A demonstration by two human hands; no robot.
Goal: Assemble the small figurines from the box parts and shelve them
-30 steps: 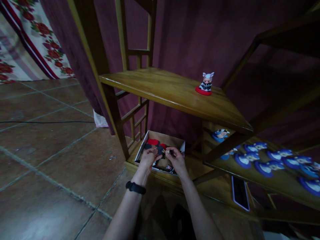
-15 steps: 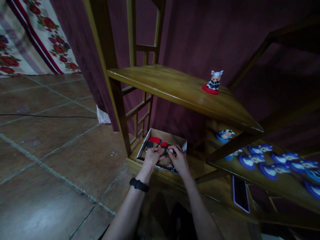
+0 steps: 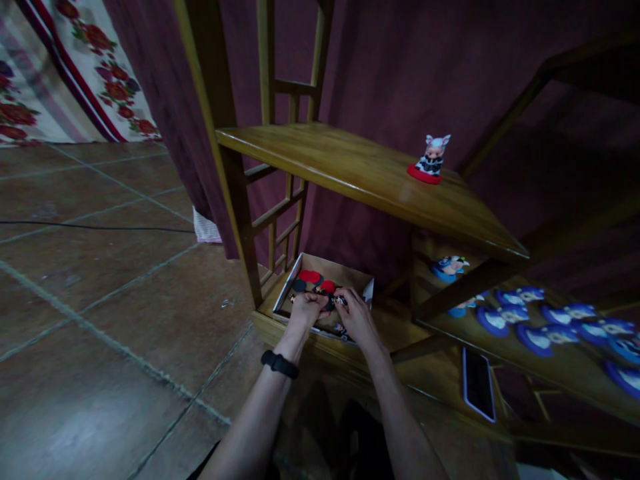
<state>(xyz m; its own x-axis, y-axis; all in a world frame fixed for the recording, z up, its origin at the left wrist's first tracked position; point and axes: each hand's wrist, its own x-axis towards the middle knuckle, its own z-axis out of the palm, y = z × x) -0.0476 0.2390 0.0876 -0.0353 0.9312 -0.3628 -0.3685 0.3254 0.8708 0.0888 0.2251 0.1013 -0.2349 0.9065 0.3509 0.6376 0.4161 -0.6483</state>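
A shallow cardboard box (image 3: 350,269) sits on the bottom shelf, with several red and black round bases and small figurines in it. Both my hands are over this box. Between them is a small figurine (image 3: 341,301) on a black base. My left hand (image 3: 308,309) is closed at the base side, and the fingers of my right hand (image 3: 354,313) pinch the figure side. Fingers cover much of the figurine, so its details are hidden. A red base (image 3: 310,276) lies at the back left inside the box.
Above the box runs a wooden shelf board (image 3: 320,153) bearing a cow-patterned figurine (image 3: 431,160) on a red base. To the right, several blue-based figurines (image 3: 503,318) stand on another shelf. A phone (image 3: 479,385) lies lower right. A dark cable (image 3: 100,227) crosses the tiled floor.
The camera view has shifted slightly. My hands stay over the box with the figurine between them, and the right hand's fingers have moved slightly on it.
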